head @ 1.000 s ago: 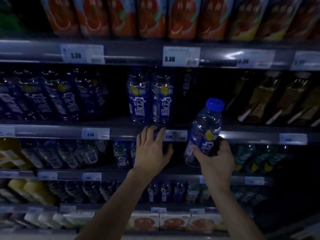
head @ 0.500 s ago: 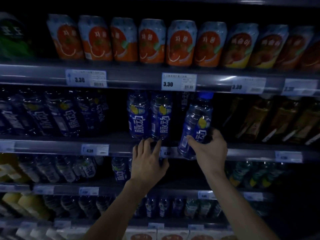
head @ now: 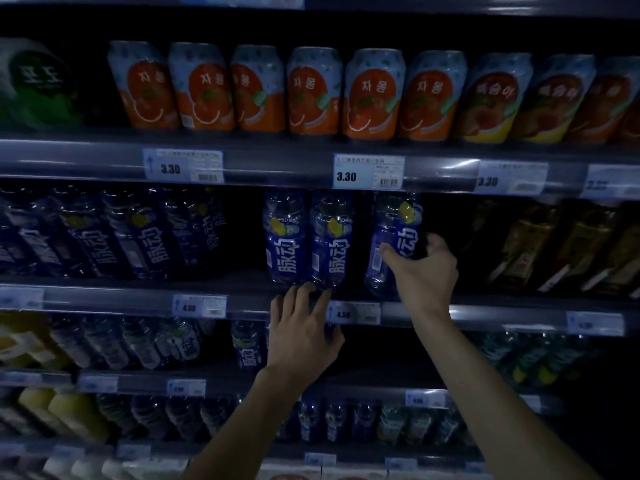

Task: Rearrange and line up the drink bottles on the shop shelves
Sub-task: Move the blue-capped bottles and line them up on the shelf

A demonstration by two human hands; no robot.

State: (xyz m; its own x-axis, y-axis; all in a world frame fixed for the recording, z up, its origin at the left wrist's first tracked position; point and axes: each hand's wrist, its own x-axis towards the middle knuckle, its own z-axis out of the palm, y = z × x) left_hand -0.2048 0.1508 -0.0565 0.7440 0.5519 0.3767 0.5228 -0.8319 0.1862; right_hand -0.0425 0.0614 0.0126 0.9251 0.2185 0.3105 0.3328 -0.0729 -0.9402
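Note:
My right hand (head: 420, 271) grips a clear bottle with a blue label (head: 393, 240), held upright in the second shelf, just right of two matching blue-label bottles (head: 308, 237). Its cap is hidden behind the shelf rail above. My left hand (head: 303, 332) rests flat with fingers spread on the front rail of that shelf (head: 110, 299), fingertips touching the bases of the two standing bottles. More blue-label bottles (head: 114, 233) stand in a row at the left of the same shelf.
Orange and yellow cans (head: 311, 91) line the shelf above. Dark amber bottles (head: 554, 244) fill the right of the middle shelf. Lower shelves hold more small bottles (head: 145, 341) and yellow bottles (head: 69, 414). Price tags (head: 369, 171) hang on the rails.
My right hand has lifted the bottle from in front of the lower shelf up into the second shelf, beside the two standing bottles. My left hand stayed on the rail.

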